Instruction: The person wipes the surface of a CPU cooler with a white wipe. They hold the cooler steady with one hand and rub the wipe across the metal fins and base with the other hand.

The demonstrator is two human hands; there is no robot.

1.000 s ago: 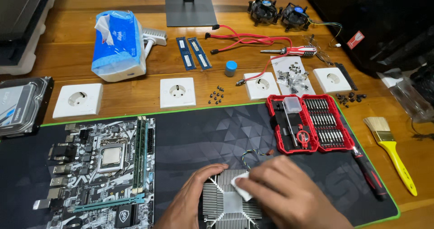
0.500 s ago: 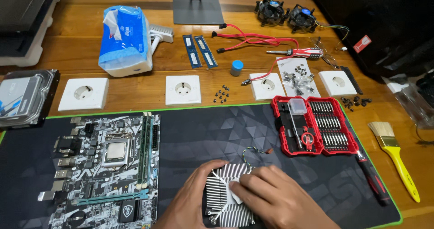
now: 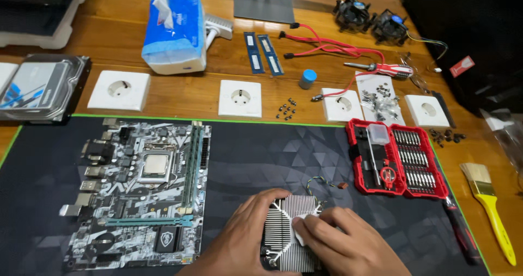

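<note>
A finned metal heatsink (image 3: 289, 238) lies upside down on the dark desk mat (image 3: 261, 151), its thin wire curling off toward the back. My left hand (image 3: 239, 238) grips its left side. With its fingertips, my right hand (image 3: 343, 243) presses a small white tissue (image 3: 301, 230) onto the middle of the fins. A motherboard (image 3: 141, 189) with its bare processor (image 3: 155, 164) rests on the mat to the left of both hands.
Right of the heatsink sits an open red screwdriver-bit case (image 3: 395, 159), then a yellow-handled brush (image 3: 490, 205). Behind the mat are white wall sockets (image 3: 239, 98), loose screws (image 3: 286, 110), memory sticks (image 3: 263, 53), a blue tissue pack (image 3: 174, 28), red cables (image 3: 327, 44), two cooler fans (image 3: 370, 17) and a hard drive (image 3: 38, 88).
The view has tilted and shifted a little. My right hand with the tissue has slid slightly across the heatsink fins, while my left hand keeps its hold.
</note>
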